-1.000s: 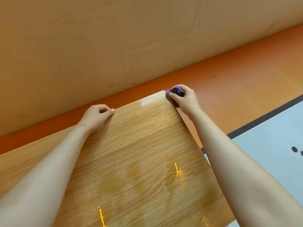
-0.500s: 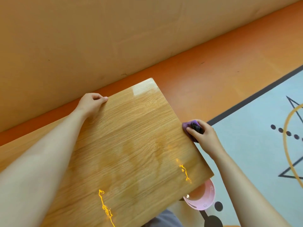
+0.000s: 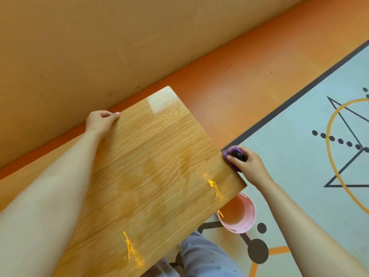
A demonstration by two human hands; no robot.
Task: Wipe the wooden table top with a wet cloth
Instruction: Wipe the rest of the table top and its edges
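The wooden table top [image 3: 151, 168] fills the middle of the view, with damp streaks and bright glints on its grain. My right hand [image 3: 249, 166] grips a bunched purple cloth [image 3: 232, 153] against the table's right edge, near its near-right corner. My left hand [image 3: 100, 120] curls over the far edge of the table top, thumb lying on the surface.
A pink basin [image 3: 242, 218] holding water stands on the floor below the table's near-right corner. A tan wall [image 3: 139, 37] rises behind the table, with an orange floor strip [image 3: 229, 80] along it. A pale patterned mat [image 3: 309, 136] lies to the right. My trouser leg [image 3: 201, 256] shows below.
My right hand has slid the cloth along the right edge from the far corner towards me, nearly to the near-right corner. My left hand has stayed on the far edge.
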